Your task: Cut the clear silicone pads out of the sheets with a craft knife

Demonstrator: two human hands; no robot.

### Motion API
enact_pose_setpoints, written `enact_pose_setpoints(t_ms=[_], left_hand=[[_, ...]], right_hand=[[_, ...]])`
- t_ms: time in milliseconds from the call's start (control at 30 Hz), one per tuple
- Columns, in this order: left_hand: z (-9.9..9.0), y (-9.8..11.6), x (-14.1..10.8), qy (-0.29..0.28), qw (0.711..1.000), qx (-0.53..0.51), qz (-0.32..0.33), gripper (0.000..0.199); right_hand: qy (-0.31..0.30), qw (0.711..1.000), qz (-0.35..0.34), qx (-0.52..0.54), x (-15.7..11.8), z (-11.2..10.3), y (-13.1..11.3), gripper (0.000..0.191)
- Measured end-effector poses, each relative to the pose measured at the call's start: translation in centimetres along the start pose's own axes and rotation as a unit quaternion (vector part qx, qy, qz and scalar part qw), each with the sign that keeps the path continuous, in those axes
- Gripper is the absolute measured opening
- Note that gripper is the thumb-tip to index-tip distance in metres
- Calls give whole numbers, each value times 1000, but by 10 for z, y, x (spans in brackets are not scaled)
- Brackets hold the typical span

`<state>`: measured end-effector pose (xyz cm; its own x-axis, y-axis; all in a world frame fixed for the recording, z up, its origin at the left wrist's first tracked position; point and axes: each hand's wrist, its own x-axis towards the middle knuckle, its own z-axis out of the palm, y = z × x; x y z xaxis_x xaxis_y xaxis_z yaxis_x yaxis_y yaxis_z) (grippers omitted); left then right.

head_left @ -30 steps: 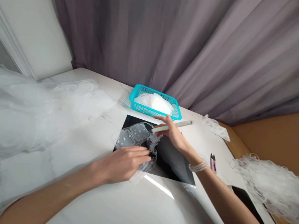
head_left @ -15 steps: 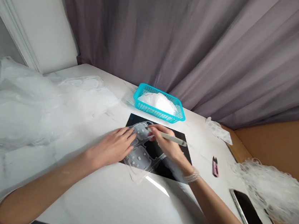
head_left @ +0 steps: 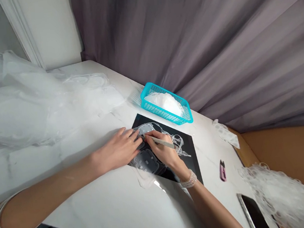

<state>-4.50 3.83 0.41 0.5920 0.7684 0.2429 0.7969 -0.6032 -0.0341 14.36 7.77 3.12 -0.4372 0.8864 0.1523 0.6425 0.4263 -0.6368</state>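
My left hand lies with fingers spread over the left side of a translucent film sheet. Beneath the sheet is a black mat. My right hand is closed around a slim, pale, pen-like tool, held slanted. Its tip points down at the film close to my left fingertips; the exact tip is hard to make out. Small pale patches and rounded outlines show on the film. Loose thin film strips curl on the mat beyond my right hand.
Behind the mat stands a turquoise basket holding white pieces. Clear film is heaped at the left. On the right are pink snips, a phone, a white scrap and a pile of film strips.
My right hand has moved left and slightly down with the tool, toward my left fingers. The film strips on the mat have come into view. The camera view has shifted slightly.
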Motion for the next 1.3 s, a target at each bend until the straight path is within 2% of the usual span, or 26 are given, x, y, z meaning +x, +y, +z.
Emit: enact_pose_setpoints(t_ms=[267,533,700,767,833,900,933,1000,1067,1133,1200,1267,1300], left_hand=[[2,4,-1,-5,999,41,-10,35],[-1,4,-2,-11,1000,18,3,29],[12,5,-6,20,1000,6,-21,30],[20,4,-7,11,1000,19,-13,29],[28,1,-7,-2,999,36,1,29],[35,-2,-7,-2,999,44,-1,34],[38,-4,-8,4,999,40,-4,38],[40,-6,-9,18,1000,25,-4,46],[38,-5,-10,26,999,17,-6,48],[34,-3,-10,21,999,23,-17,49],[28,-1,-9,5,999,25,-20,44],[24,-1,-7,-10,1000,12,-4,35],[21,-2,-6,-9,1000,1,0,31]], right_hand=[[-8,996,-51,-77,-9,-1,-4,22],[9,969,-192,-153,-1,23,17,26],[-35,950,-210,-227,2,26,14,30],[-51,946,-201,-251,1,28,9,30],[-57,960,-184,-205,2,33,8,31],[-18,993,-113,-23,6,33,14,27],[23,994,-60,90,8,28,21,22],[130,952,48,273,8,6,43,14],[219,911,105,334,-2,-33,74,12],[285,868,154,376,-21,-82,108,3],[334,828,193,407,-46,-125,137,10],[368,793,220,433,-68,-151,153,14],[378,780,228,444,-76,-157,156,15]])
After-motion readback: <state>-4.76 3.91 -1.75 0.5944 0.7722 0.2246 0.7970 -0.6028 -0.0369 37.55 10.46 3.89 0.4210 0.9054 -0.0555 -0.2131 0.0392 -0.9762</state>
